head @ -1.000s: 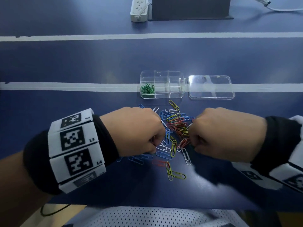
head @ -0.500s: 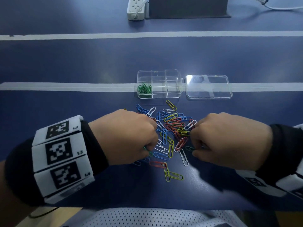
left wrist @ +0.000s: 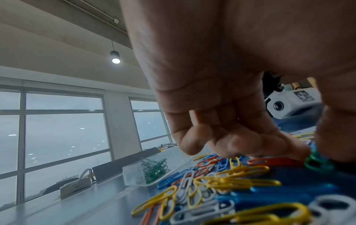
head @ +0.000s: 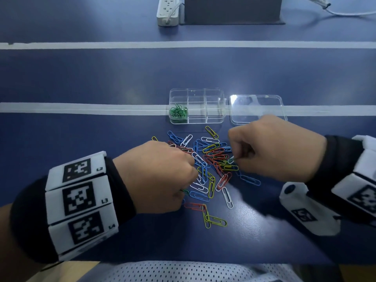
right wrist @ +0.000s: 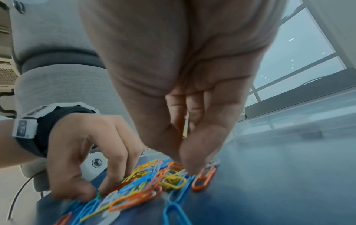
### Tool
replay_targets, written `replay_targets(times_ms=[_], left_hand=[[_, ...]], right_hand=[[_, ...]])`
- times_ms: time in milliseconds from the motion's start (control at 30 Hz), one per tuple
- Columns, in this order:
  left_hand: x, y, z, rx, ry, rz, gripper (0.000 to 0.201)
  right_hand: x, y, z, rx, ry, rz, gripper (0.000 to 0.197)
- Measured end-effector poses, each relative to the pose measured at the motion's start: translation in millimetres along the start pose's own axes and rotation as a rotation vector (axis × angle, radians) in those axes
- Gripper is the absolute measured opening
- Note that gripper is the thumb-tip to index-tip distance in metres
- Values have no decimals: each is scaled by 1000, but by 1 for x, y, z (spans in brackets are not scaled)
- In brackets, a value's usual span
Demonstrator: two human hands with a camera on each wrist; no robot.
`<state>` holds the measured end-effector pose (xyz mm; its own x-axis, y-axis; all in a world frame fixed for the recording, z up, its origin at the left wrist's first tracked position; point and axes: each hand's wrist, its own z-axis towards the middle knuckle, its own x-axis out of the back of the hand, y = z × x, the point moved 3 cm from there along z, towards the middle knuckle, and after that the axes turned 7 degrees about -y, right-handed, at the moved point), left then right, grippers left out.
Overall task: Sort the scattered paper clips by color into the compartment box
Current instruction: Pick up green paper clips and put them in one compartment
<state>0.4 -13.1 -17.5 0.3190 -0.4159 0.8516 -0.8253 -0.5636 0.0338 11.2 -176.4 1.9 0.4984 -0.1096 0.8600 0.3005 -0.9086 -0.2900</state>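
A pile of paper clips (head: 209,165) in blue, red, yellow and white lies on the blue table in front of the clear compartment box (head: 213,94). Its front left compartment holds green clips (head: 178,113). My left hand (head: 158,176) sits at the pile's left edge, and thumb and forefinger pinch a green clip (left wrist: 318,162), also a green clip (right wrist: 98,195) in the right wrist view. My right hand (head: 270,147) is over the pile's right side. Its thumb and forefinger tips meet on a dark green clip (head: 231,160). The pinch itself is hidden in the right wrist view.
The box's clear lid (head: 257,108) lies open flat to its right. A white power strip (head: 167,11), a dark box (head: 232,9) and a white cable (head: 345,14) sit at the table's far edge. Two white tape lines cross the table.
My right hand has moved forward from the pile's near right side towards the lid. My left hand has stayed at the pile's left, fingers down in the clips.
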Motion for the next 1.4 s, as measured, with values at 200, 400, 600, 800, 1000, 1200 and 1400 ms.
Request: replay_targets(times_ms=[200, 400, 600, 800, 1000, 1200, 1400], left_hand=[[7, -9, -3, -4, 59, -268, 7], [35, -20, 15, -22, 175, -465, 26], [37, -19, 36, 1, 69, -303, 51], [39, -29, 28, 84, 5, -210, 40], [40, -23, 32, 59, 20, -286, 33], [38, -17, 40, 57, 57, -230, 41], [38, -11, 52, 119, 72, -133, 34]], right_hand=[[18, 14, 1, -12, 144, 29, 20], [9, 21, 3, -21, 69, 334, 32], [-3, 16, 1, 77, -50, -54, 41], [-3, 16, -4, 101, -125, -169, 37], [-4, 4, -7, 131, -209, -171, 45], [-1, 11, -4, 74, -135, -240, 27], [0, 7, 7, -80, -126, -204, 25]])
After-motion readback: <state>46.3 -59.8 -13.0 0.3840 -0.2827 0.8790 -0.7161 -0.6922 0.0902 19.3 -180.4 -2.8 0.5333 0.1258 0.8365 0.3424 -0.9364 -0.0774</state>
